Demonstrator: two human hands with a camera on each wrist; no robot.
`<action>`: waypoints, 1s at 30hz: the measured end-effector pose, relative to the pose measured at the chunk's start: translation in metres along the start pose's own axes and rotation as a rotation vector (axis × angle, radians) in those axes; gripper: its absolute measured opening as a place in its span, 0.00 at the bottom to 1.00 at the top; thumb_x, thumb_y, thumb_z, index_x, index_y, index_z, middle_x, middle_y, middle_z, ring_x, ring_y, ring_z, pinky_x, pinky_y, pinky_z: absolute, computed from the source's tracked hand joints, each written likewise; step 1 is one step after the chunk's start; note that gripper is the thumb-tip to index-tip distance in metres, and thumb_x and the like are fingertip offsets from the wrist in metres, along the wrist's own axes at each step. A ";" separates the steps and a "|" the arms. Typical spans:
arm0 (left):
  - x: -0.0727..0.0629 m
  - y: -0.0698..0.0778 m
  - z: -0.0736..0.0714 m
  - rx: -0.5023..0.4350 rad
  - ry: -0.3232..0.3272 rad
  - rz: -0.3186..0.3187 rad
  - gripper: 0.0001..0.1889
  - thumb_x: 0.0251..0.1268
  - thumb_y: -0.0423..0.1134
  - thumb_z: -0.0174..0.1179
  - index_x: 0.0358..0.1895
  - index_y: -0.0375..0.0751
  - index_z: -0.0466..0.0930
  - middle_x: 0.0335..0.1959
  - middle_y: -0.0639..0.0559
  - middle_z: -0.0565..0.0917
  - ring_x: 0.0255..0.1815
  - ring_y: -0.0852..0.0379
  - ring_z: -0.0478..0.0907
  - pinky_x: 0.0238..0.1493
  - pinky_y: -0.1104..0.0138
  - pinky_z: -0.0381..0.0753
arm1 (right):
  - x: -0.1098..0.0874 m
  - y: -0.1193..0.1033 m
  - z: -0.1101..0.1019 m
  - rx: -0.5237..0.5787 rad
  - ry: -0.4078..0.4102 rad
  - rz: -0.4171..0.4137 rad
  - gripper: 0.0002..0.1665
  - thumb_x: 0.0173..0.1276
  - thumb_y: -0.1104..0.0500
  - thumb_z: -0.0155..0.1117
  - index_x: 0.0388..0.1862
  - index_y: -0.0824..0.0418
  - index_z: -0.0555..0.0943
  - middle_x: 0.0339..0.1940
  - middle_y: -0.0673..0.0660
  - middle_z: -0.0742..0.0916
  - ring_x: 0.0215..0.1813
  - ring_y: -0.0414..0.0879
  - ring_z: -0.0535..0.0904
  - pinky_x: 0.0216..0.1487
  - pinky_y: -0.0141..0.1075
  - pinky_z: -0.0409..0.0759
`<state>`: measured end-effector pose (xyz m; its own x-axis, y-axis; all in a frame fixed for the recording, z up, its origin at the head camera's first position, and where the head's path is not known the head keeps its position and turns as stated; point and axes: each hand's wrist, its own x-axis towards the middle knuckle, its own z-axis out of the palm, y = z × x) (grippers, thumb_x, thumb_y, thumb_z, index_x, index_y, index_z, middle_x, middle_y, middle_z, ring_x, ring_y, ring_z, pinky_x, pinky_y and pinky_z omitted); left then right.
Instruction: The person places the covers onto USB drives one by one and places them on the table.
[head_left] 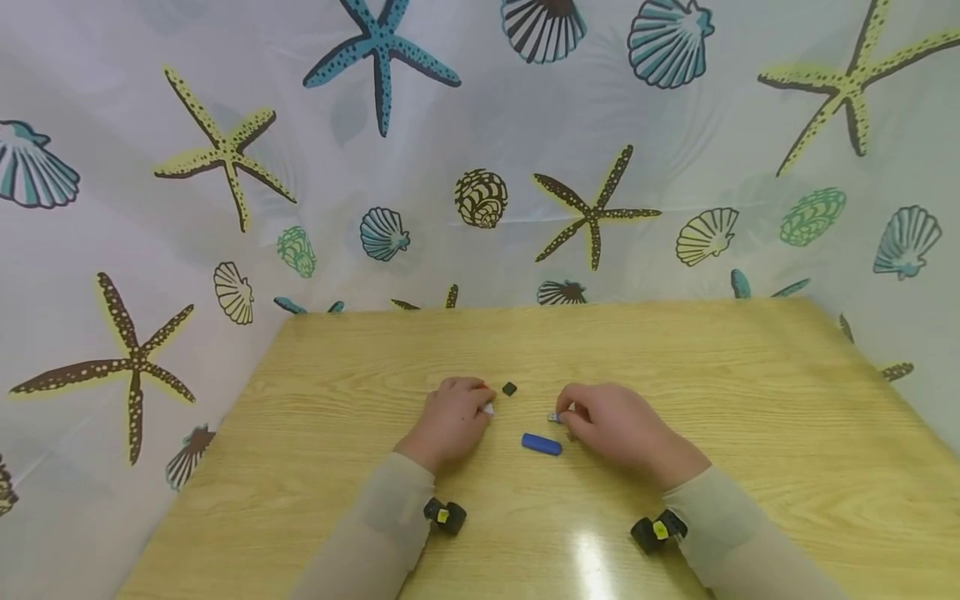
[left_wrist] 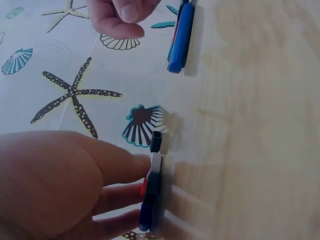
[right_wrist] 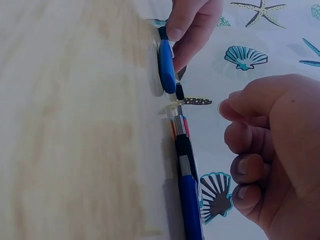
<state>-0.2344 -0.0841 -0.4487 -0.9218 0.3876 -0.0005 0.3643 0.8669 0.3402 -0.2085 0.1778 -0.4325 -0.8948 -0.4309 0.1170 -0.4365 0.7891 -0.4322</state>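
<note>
My left hand (head_left: 452,421) rests low over the table, thumb and fingertips at a small red and white piece (head_left: 487,408) that they mostly cover. The left wrist view shows the thumb against its silvery part (left_wrist: 156,162). My right hand (head_left: 611,423) hovers with curled fingers over what looks like a USB stick (head_left: 553,417), whose metal end points left. In the right wrist view the fingertips stay apart from it, and nothing shows between them. Between the hands lies a blue rounded stick (head_left: 542,444). A small black square piece (head_left: 510,388) sits just beyond my left fingertips.
All the pieces lie on a wood-grain table (head_left: 360,358). A curtain (head_left: 465,100) printed with starfish and shells hangs behind and along both sides. Each sleeve carries a black wrist camera, one on the left (head_left: 445,517) and one on the right (head_left: 658,532).
</note>
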 end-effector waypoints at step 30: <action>-0.003 0.018 -0.007 -0.115 0.253 0.017 0.16 0.75 0.32 0.57 0.61 0.46 0.71 0.46 0.55 0.76 0.37 0.60 0.76 0.41 0.66 0.80 | 0.003 0.006 0.002 -0.059 0.017 0.021 0.02 0.72 0.56 0.65 0.40 0.51 0.85 0.26 0.43 0.78 0.26 0.40 0.70 0.31 0.38 0.70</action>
<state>-0.2264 -0.0716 -0.4364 -0.9247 0.2988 0.2359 0.3760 0.8141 0.4426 -0.2131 0.1803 -0.4365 -0.9050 -0.4071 0.1235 -0.4221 0.8225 -0.3813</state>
